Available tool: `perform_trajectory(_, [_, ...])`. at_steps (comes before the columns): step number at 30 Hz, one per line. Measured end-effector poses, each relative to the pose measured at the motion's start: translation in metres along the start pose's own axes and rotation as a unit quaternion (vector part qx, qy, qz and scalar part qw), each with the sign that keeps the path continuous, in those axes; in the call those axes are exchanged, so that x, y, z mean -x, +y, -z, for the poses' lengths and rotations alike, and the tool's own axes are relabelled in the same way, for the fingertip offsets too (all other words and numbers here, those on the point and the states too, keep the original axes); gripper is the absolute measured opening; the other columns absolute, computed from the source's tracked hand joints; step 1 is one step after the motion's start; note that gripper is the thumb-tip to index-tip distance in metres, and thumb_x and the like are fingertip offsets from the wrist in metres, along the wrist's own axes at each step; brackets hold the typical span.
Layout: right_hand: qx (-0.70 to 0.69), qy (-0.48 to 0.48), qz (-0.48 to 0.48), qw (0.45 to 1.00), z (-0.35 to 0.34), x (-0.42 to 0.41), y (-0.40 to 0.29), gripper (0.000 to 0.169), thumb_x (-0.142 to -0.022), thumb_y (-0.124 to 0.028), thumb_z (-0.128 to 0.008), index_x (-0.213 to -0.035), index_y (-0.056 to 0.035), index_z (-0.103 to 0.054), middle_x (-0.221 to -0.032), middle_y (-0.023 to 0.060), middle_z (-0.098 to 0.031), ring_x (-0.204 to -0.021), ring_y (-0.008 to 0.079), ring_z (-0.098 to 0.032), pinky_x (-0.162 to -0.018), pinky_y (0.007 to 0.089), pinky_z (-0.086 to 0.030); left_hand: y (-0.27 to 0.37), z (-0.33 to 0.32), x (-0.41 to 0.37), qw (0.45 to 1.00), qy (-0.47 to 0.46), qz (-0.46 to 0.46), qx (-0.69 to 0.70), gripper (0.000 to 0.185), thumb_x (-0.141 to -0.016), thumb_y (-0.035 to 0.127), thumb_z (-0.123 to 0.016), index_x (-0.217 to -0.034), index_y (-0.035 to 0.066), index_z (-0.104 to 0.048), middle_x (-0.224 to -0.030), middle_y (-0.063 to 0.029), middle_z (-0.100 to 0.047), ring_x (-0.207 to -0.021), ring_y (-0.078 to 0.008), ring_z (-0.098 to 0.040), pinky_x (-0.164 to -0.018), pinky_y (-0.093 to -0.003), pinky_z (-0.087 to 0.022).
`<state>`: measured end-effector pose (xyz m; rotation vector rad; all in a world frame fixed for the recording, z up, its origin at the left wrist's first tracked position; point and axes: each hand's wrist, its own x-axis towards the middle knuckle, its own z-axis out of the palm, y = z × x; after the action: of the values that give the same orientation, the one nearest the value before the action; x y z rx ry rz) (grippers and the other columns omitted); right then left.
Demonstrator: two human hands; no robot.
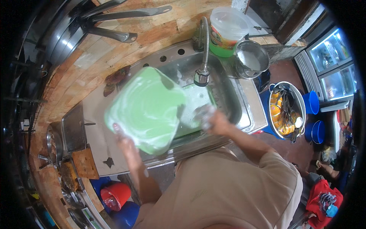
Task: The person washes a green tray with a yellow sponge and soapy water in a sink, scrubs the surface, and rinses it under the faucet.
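Note:
My left hand (125,143) grips the lower left edge of a light green plastic tray or lid (145,108), tilted over the left part of the sink. White suds streak its face. To its right, my right hand (216,120) is closed around a foamy scrubber (204,116), blurred and partly covered by the fingers. Below the scrubber, another green tray (194,100) lies in the stainless steel sink (236,106), partly hidden behind the held one. A flexible metal faucet (204,57) hangs over the basin.
Right of the faucet stand a clear tub of green liquid (226,48) and a metal pot (253,58). A bucket (271,114) of utensils and yellow dishes is on the right. Frying pan handles (128,14) jut out upper left. A wooden board (85,163) lies at left.

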<state>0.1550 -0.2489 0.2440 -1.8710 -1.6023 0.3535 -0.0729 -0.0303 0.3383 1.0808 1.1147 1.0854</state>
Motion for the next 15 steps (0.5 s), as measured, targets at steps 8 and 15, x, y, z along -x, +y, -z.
perform_trajectory(8, [0.329,0.326,-0.128,0.877,0.203,-0.046,0.08,0.045,-0.072,-0.013,-0.071,-0.115,-0.0117,-0.059,-0.116,0.0154,-0.057,-0.103,0.0299,-0.058,-0.087,0.0392,-0.046,-0.004,-0.006,0.018,0.954,-0.17,-0.13,-0.211,0.018,-0.08,0.001,-0.061,-0.096,-0.006,-0.06,-0.086,-0.0119,-0.065,-0.075,-0.0185,-0.062,-0.069,-0.0292,-0.049])
perform_trajectory(15, [-0.231,0.172,-0.297,0.911,0.117,-0.146,0.092,0.061,-0.069,-0.012,-0.07,-0.125,-0.0022,-0.048,-0.105,0.0162,-0.06,-0.093,0.0206,-0.06,-0.081,0.0334,-0.048,-0.036,-0.051,0.047,0.822,-0.369,-0.202,-0.384,0.026,-0.077,-0.008,-0.046,-0.101,-0.006,-0.056,-0.1,-0.0226,-0.06,-0.093,-0.029,-0.06,-0.082,-0.035,-0.046])
